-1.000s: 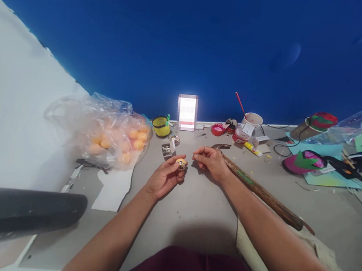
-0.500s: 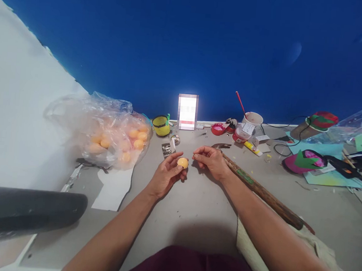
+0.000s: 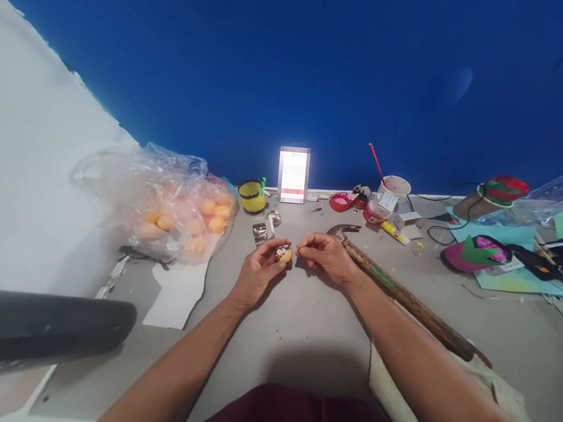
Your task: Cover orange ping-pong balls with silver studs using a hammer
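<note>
My left hand (image 3: pixel 257 271) is closed around a small orange ball (image 3: pixel 284 254) with shiny silver bits on its top, held just above the grey table (image 3: pixel 302 317). My right hand (image 3: pixel 326 256) sits right beside it with thumb and fingertips pinched together, almost touching the ball; whatever they pinch is too small to make out. A hammer (image 3: pixel 392 286) with a long wooden handle lies just behind my right wrist.
A clear plastic bag (image 3: pixel 165 205) of several orange balls lies at the left. Silver pieces (image 3: pixel 260 233), a yellow cup (image 3: pixel 251 195), a lit phone (image 3: pixel 293 174), glue and paint pots (image 3: pixel 384 203), cables and coloured craft pieces (image 3: pixel 483 253) crowd the back and right. A dark tube (image 3: pixel 38 331) crosses the near left.
My left hand has turned the ball, so its silver-decorated side shows again. My right hand's pinch has moved a little closer to the ball.
</note>
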A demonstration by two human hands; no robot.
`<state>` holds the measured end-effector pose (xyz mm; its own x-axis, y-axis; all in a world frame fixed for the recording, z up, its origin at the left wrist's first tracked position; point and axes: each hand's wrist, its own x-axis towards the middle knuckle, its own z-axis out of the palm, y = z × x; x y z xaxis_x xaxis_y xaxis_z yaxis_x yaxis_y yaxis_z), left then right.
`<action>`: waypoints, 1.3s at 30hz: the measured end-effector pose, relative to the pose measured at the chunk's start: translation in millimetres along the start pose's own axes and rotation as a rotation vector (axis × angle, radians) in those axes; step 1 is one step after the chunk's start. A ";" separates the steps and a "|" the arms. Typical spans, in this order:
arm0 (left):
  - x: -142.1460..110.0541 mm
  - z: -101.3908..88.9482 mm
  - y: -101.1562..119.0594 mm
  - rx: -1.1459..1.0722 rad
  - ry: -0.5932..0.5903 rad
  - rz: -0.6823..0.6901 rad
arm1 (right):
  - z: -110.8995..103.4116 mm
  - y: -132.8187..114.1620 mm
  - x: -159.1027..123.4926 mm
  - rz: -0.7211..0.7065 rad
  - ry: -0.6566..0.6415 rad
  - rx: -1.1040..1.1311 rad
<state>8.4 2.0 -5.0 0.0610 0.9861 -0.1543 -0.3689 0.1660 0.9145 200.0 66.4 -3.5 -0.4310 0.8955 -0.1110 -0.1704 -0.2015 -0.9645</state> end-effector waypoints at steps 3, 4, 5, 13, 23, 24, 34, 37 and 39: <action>0.2 0.0 2.3 -0.050 0.036 -0.055 | 1.7 0.5 -1.0 0.008 -0.016 -0.002; 0.1 0.5 3.5 -0.066 0.053 -0.067 | 2.0 0.1 -1.2 0.010 -0.017 0.003; -0.1 1.2 4.8 -0.081 0.064 -0.070 | 2.1 -0.5 -1.2 0.011 -0.017 0.010; 0.9 -0.7 7.5 -0.181 -0.015 -0.047 | 0.9 -2.6 -0.6 0.018 -0.041 0.029; 1.8 -2.3 10.2 -0.253 -0.039 -0.105 | 1.2 -3.6 -1.5 0.028 -0.058 0.032; 1.9 -2.6 10.5 -0.268 -0.039 -0.115 | 1.2 -3.8 -1.5 0.029 -0.062 0.033; 1.9 -5.4 9.6 -0.311 -0.057 -0.151 | 0.7 -3.4 -0.8 0.046 -0.061 0.029; 2.0 -4.1 11.1 -0.315 -0.060 -0.147 | 1.3 -3.4 -0.8 0.031 -0.063 0.051; 2.6 -3.6 12.2 -0.332 -0.061 -0.161 | 1.4 -2.9 -0.6 0.027 -0.069 0.068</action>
<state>0.7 6.6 4.4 0.1943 0.9473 -0.2548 -0.6301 0.3196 0.7077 199.5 65.8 -0.3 -0.4959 0.8604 -0.1174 -0.2165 -0.2534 -0.9428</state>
